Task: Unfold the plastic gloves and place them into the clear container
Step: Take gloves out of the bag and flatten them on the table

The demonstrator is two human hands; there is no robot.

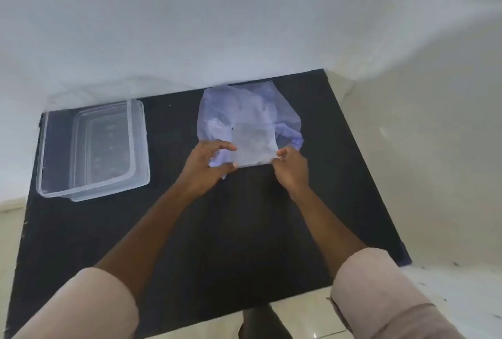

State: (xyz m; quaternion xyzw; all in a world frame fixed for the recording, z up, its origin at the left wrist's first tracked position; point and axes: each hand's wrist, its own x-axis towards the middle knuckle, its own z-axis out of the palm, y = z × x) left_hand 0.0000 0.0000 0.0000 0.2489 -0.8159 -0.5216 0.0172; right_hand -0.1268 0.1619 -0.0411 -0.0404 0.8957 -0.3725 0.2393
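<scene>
Black and matte, the worktop runs from the white wall at the back toward the camera, with pale floor tiles showing at its right and near edges. On the right half of its far end lies a crumpled bluish plastic bag, translucent, its far edge touching the wall line. Over the near part of the bag sits a folded plastic glove, a clear squarish sheet, hazy and slightly grey, whose near edge reaches the bare black surface.

Both hands meet at that glove. The left hand is at its near-left corner, fingers curled with the thumb below them, pinching the corner of the sheet; some of the bluish bag film shows in the same grip. The right hand is at the near-right corner, thumb and forefinger closed on the edge of the sheet, the other fingers folded under. The glove is stretched flat between the two hands. Both forearms are bare, with pale pinkish sleeves rolled up near the elbows.

Well apart to the left, near the wall, stands the clear container, a rectangular plastic tub with its opening up. Something like a second clear piece, perhaps its lid, lies nested in or under it; which cannot be told. No glove is visible inside it.
</scene>
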